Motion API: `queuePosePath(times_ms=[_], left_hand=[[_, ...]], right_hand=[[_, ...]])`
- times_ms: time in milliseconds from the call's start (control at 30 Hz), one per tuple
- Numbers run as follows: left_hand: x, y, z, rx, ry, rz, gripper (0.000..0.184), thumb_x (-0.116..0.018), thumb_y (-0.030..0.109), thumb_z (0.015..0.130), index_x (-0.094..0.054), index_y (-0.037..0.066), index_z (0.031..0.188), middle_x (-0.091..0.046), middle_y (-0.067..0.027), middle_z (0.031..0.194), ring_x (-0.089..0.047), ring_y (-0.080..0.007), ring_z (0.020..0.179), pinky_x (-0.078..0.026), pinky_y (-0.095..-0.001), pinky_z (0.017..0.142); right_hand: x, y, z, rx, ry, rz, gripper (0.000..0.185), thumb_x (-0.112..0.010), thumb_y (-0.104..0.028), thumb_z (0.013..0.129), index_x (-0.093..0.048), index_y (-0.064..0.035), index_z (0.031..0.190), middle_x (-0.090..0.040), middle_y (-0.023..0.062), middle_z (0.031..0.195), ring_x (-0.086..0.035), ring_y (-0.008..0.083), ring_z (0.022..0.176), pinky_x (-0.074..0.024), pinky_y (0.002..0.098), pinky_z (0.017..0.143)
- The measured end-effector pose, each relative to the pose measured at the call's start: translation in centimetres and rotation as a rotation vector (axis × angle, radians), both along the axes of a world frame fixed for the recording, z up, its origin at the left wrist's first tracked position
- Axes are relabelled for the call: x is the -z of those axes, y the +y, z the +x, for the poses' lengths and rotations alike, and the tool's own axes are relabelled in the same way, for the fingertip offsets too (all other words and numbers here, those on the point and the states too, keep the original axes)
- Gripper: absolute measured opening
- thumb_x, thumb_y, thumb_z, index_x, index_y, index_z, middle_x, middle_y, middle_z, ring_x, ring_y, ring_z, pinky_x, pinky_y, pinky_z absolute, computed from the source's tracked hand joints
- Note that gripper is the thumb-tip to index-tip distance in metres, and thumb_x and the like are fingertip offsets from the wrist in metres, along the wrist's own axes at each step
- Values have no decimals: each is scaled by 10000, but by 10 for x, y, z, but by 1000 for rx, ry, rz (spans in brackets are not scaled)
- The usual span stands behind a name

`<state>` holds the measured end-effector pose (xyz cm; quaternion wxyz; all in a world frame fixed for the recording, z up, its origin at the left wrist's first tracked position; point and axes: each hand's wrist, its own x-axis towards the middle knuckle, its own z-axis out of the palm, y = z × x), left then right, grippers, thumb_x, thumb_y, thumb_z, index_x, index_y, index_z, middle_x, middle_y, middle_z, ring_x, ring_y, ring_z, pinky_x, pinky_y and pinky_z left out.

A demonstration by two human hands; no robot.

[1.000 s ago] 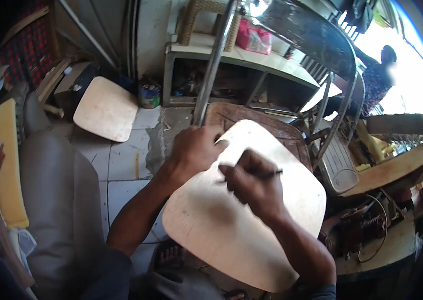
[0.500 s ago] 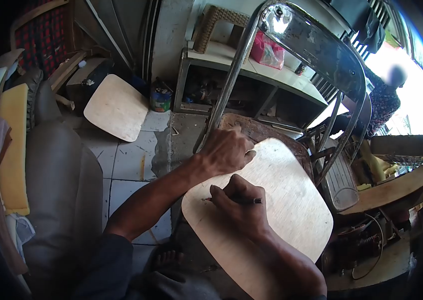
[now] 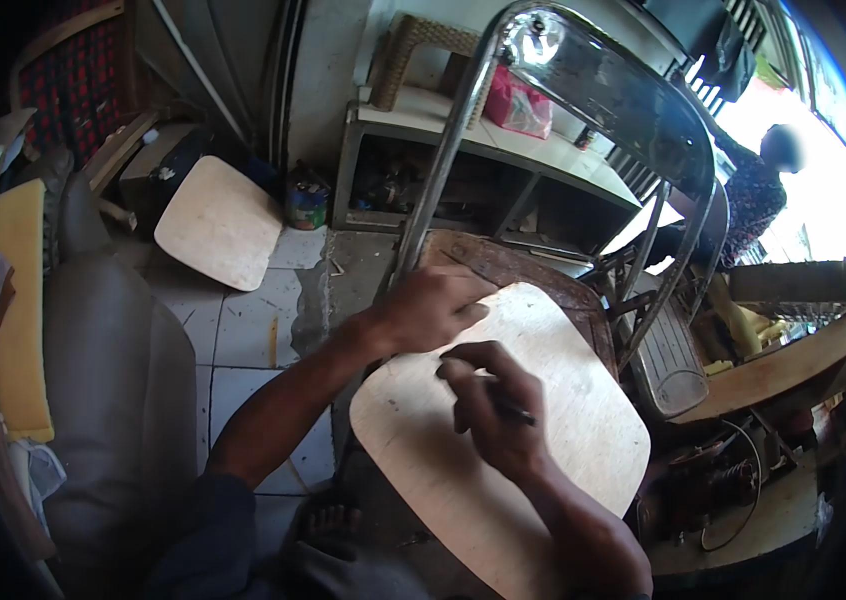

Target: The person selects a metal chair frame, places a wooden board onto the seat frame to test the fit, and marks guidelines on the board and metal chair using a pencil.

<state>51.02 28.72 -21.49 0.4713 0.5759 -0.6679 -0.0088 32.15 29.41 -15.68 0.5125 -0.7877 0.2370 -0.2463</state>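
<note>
A pale wooden board point(image 3: 573, 400) with rounded corners lies in front of me, its far end over a worn brown chair seat point(image 3: 463, 255). My left hand point(image 3: 428, 310) grips the board's far left edge, thumb on the upper side and fingertips partly hidden. Over the middle of the board, my right hand point(image 3: 498, 405) is closed around a dark pen point(image 3: 511, 402). One end of the pen sticks out past the knuckles; its tip is hidden by the fingers. A few small dark marks show on the board's left part.
A chrome chair frame point(image 3: 448, 150) rises beyond the board. Another pale board point(image 3: 221, 225) rests near a paint can point(image 3: 307, 200) on the tiled floor. A grey padded seat point(image 3: 118, 380) stands left, a low shelf point(image 3: 483, 135) behind. At right sits another person point(image 3: 748, 205).
My right hand has turned and moved slightly right with the pen, its fingers more raised. My left hand stays at the board's edge. The whole view has shifted a little.
</note>
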Motion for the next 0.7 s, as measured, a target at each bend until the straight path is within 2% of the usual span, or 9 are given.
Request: queuePosePath(times_ms=[33,133,200,233,333,433,500,567,700], left_hand=[[-8,20,0,16,153,-19,273,-617,189,954,-711,56,1173,-708,-120,1105,-674,-228,1000,-533,-334,892],[-12,93,-6,-126,619,-91,347,-603,221,991,-621,19,1272,-708,-113,1061,-669,-168,976,-534,-317,848],[12,139,-22,-161,919,27,443,-620,242,988,-528,-19,1333,-677,-113,1057,-630,-136,989,-506,-300,878],[15,154,-41,-168,938,77,481,-642,259,975,-506,-27,1337,-668,-113,1066,-619,-139,992,-495,-298,886],[23,167,-78,-148,951,147,514,-676,288,953,-500,-30,1317,-658,-108,1087,-601,-148,1003,-470,-299,906],[20,169,-84,-122,965,174,480,-702,278,931,-535,-23,1265,-659,-104,1095,-595,-158,1011,-453,-306,927],[16,168,-83,-125,1021,205,424,-727,233,906,-574,-22,1208,-664,-103,1089,-597,-166,1012,-445,-313,947],[4,163,-89,-106,1108,136,371,-724,178,890,-594,-14,1179,-665,-85,1077,-596,-148,995,-451,-305,932],[-31,160,-62,-88,1095,-42,501,-686,114,856,-540,-17,1318,-632,-97,1198,-592,-185,1104,-454,-326,995]], right_hand=[[-3,-13,-13,-13,-8,-107,307,-514,-214,1053,-668,52,1041,-719,117,899,-613,88,563,-476,243,481],[-32,-43,-65,177,-22,-236,370,-468,-259,1071,-672,44,1010,-730,116,887,-628,84,576,-469,231,477],[-44,-64,-98,394,-22,-405,326,-499,-230,1054,-684,34,1013,-731,102,827,-646,90,601,-488,233,529],[-40,-79,-115,491,-54,-499,265,-538,-189,1033,-693,25,1023,-733,95,784,-662,93,627,-514,239,574],[-22,-116,-177,715,146,-604,278,-574,-239,1018,-687,12,1054,-737,146,861,-714,188,742,-545,324,692],[15,-142,-218,883,431,-589,344,-625,-330,978,-668,-13,1104,-717,213,978,-708,350,939,-528,422,826],[33,-153,-236,832,561,-485,394,-642,-372,963,-675,-9,1113,-721,210,985,-710,325,929,-527,408,830],[33,-148,-234,797,470,-388,434,-667,-405,941,-688,-13,1127,-724,196,982,-703,288,915,-525,395,832],[4,-135,-229,683,454,-286,421,-665,-376,952,-690,-15,1167,-724,163,1017,-673,212,910,-520,370,831]])
